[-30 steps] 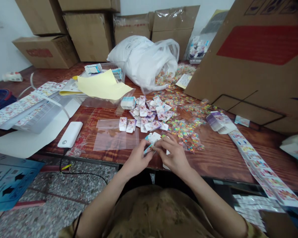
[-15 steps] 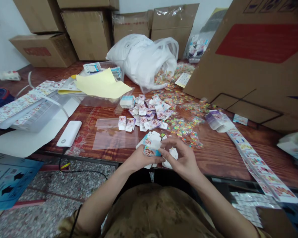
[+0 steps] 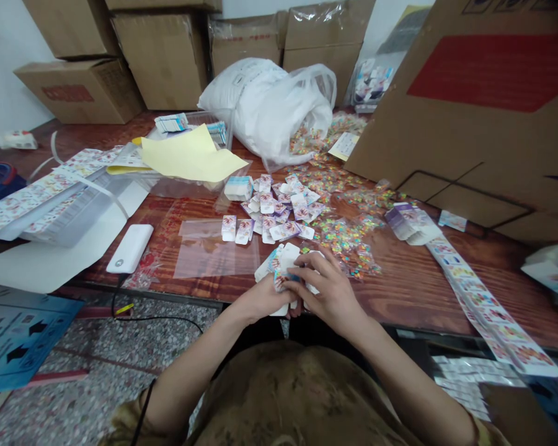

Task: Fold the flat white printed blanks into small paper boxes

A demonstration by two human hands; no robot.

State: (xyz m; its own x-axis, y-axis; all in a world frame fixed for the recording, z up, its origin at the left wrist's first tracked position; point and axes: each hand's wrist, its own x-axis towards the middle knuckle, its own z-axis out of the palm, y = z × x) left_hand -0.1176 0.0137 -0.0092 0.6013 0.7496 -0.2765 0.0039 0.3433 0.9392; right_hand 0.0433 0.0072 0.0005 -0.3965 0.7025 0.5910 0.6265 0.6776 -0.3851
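Note:
A small printed carton (image 3: 279, 282), white and blue, sits in my left hand (image 3: 259, 299) at the table's front edge. My right hand (image 3: 331, 296) reaches over it from the other side, its fingers bent and closed on the carton's upper end. Part of the carton is hidden behind those fingers. More white cartons (image 3: 263, 270) lie around and under my hands. Just beyond is a heap of small purple-and-white cartons (image 3: 283, 204), and beside it spread many clear sachets of coloured pieces (image 3: 346, 238).
A white sack (image 3: 260, 105) spills sachets at the back. On the right stands a big cardboard box (image 3: 469, 142), with a printed strip (image 3: 478, 288) before it. To the left lie a white power bank (image 3: 130, 248), clear plastic bags (image 3: 214, 257) and a yellow sheet (image 3: 190, 155).
My right hand has moved slightly left and its fingers have come over the carton's top. The carton has tilted and is more covered. The view has shifted slightly.

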